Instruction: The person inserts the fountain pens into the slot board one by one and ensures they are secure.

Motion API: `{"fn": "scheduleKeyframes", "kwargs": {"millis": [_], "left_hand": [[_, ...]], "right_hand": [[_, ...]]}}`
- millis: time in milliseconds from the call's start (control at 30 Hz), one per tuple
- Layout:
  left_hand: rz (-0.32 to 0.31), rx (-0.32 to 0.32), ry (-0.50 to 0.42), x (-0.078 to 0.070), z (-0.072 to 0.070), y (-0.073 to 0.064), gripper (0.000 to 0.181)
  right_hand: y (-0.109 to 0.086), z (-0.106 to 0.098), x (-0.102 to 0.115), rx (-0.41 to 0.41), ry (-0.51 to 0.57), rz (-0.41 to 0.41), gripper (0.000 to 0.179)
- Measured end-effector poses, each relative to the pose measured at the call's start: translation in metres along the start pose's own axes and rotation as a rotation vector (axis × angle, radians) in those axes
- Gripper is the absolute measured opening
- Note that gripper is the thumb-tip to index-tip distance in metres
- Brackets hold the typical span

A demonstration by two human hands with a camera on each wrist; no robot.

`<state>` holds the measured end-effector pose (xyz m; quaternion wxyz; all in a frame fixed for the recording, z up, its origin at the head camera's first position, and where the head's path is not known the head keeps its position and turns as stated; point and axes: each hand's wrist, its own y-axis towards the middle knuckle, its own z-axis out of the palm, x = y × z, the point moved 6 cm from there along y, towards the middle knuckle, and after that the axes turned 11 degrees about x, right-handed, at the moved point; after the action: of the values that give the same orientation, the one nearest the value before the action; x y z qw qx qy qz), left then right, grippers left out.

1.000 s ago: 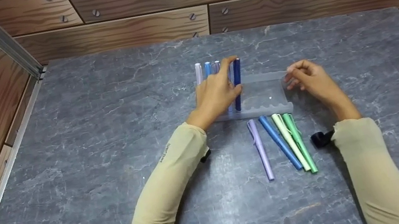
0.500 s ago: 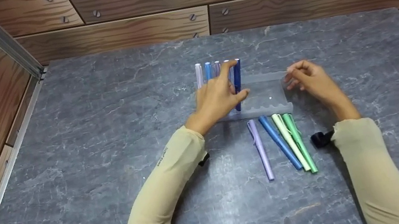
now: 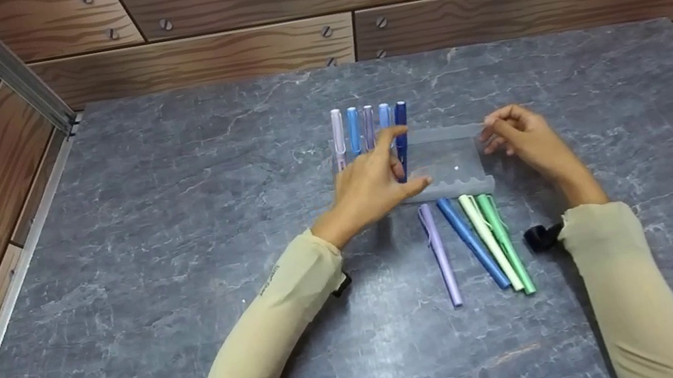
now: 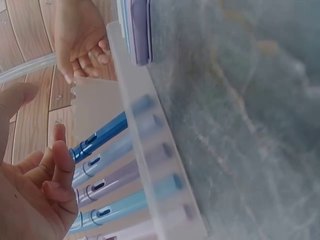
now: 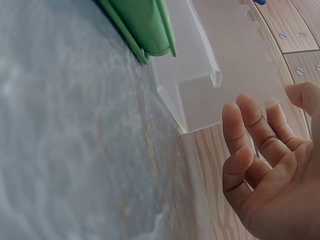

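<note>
A translucent plastic pen rack (image 3: pixel 442 160) with notched edges stands mid-table in the head view. Several pens lean side by side in its left part, ending with a dark blue pen (image 3: pixel 401 114). My left hand (image 3: pixel 368 189) hovers in front of these pens, thumb and index finger spread; in the left wrist view its palm is bare, the fingers close to the dark blue pen (image 4: pixel 107 132). My right hand (image 3: pixel 529 140) pinches the rack's right edge between thumb and index finger, its other fingers loosely bent in the right wrist view.
In front of the rack lie a lilac pen (image 3: pixel 441 260), a blue pen (image 3: pixel 474 244), a pale green pen (image 3: pixel 492 245) and a green pen (image 3: pixel 508 245). Wood-patterned panels (image 3: pixel 257 50) border the grey marbled table (image 3: pixel 133 252) at the back and sides.
My left hand has let go of the dark blue pen and drawn back toward me, its thumb moving away. The pen stays in the rack. My right hand keeps its place.
</note>
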<state>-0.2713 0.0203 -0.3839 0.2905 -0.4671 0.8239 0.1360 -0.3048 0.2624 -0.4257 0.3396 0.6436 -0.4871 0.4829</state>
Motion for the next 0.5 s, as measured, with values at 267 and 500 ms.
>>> {"fn": "scheduleKeyframes", "kwargs": {"millis": [267,500], "left_hand": [[0.015,0.074,-0.077,0.001,0.013,-0.009,0.08],[0.018,0.141,-0.077,0.003,0.023,-0.015,0.08]], "right_hand": [[-0.001,0.0,0.001,-0.002,0.004,-0.001,0.01],[-0.001,0.001,0.001,-0.004,0.016,-0.007,0.008]]}}
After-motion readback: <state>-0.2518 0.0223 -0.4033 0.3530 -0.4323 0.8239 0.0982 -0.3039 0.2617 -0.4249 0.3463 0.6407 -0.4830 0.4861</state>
